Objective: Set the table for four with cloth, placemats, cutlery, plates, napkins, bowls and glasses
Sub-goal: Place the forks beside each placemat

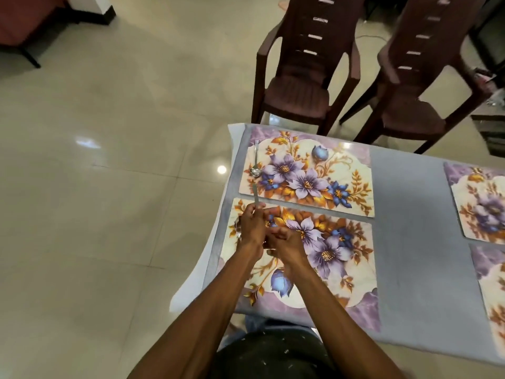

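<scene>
1. A surface [404, 242] was seen covered by a grey-blue cloth [407, 203], with the cloth's pale edge hanging over the left edge.
2. Four floral placemats were laid on the cloth: a far-left placemat [306, 170] and a near-left placemat [328, 263] side by side along the left edge, and two more, a far-right placemat [481, 201] and a near-right placemat [492, 283], cut off at the right edge.
3. A spoon [256, 162] was laid on the far-left placemat, beside its left border.
4. A knife [255, 194] was held by the left hand [252, 228], fingers curled round its handle, the blade lying across the gap between the two left placemats.
5. The right hand [287, 243] was seen over the near-left placemat, touching the left hand; whether anything was held in it could not be told.
6. Two brown plastic chairs [300, 77] were stood on a glossy tiled floor [109, 160] beyond the far edge.
</scene>
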